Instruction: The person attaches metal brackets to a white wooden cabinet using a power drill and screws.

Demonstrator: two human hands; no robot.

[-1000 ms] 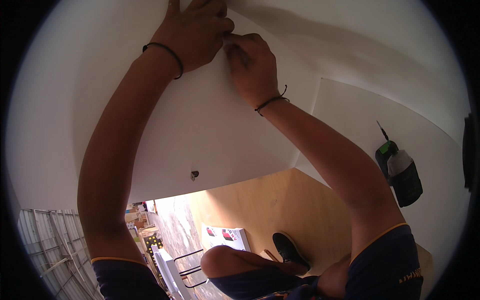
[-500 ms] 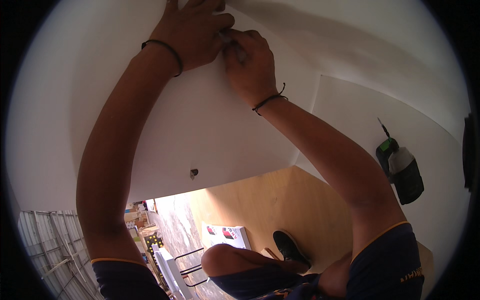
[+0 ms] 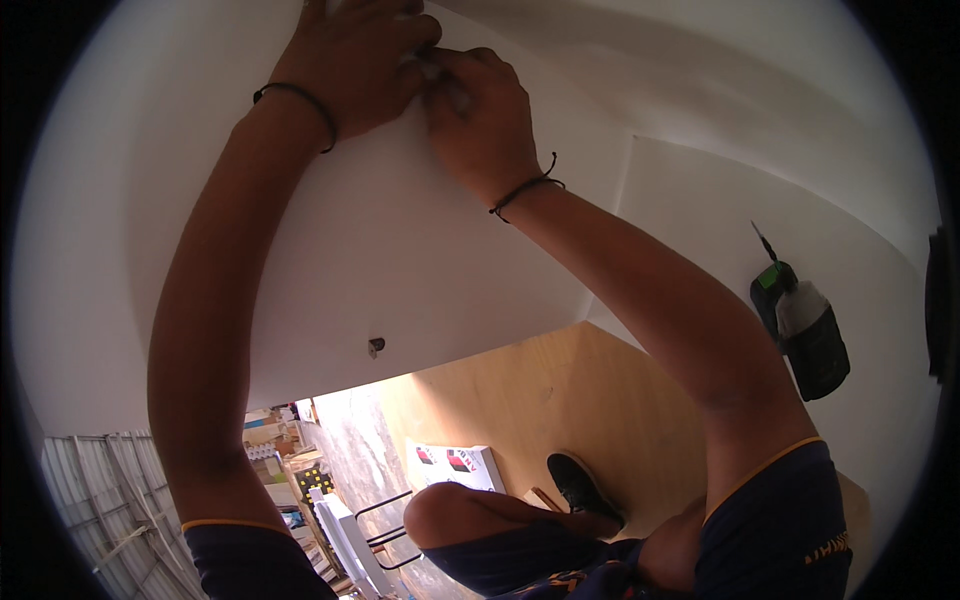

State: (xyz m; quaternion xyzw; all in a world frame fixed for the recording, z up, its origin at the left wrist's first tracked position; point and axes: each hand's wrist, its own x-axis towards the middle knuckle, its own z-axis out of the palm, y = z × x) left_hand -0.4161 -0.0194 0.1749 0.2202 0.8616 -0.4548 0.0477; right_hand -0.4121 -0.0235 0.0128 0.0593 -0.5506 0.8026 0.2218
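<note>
Both my arms reach up to a white panel [image 3: 330, 270] near the top of the view. My left hand [image 3: 365, 65] is against it with bent fingers, their tips partly cut off by the upper edge. Close beside it, my right hand [image 3: 482, 115] has thumb and fingers pinched together. A small pale, blurred piece [image 3: 430, 69] shows between the right fingertips, right at the left hand's fingers; its kind cannot be made out. Whatever the left fingers hold is hidden.
A small metal fitting [image 3: 376, 347] sits low on the panel. A cordless drill [image 3: 812, 335] with a bit lies at the right white wall [image 3: 690, 205]. Below are a wooden board [image 3: 500, 390], a white printed box [image 3: 485, 468] and my bent leg with a black shoe [image 3: 580, 488].
The hands have shifted slightly left and up in view, along with the panel and fitting. The right fingers keep their pinch beside the left hand.
</note>
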